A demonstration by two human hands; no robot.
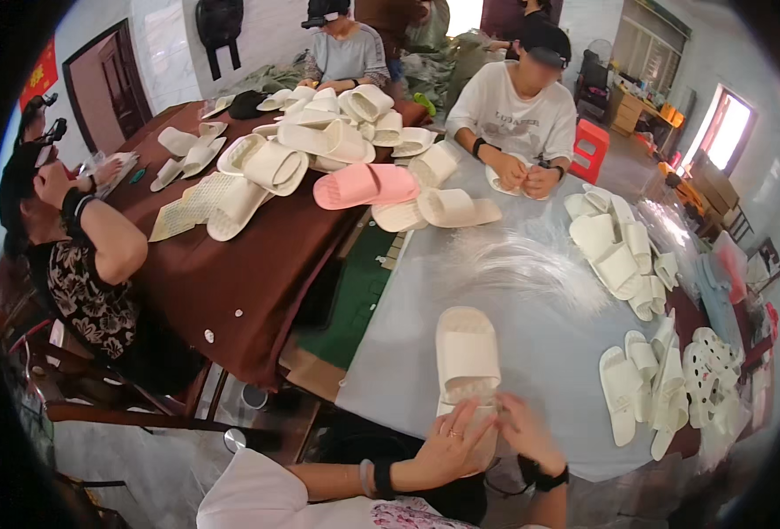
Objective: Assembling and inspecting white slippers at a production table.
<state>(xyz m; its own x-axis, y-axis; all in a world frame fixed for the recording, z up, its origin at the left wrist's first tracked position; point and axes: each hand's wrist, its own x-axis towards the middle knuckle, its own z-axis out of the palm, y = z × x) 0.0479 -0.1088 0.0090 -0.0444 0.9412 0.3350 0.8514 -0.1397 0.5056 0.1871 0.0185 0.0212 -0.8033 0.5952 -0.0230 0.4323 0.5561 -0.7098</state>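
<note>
A cream foam slide sandal (467, 353), smooth with a broad moulded strap, lies on the grey counter (531, 344) at its near edge. The left hand (447, 445) and right hand (524, 432) both close on its heel end, fingers curled over a crinkled clear film there. The heel itself is hidden beneath them. A bundle of fine white fibres (522, 260) lies beyond the sandal.
</note>
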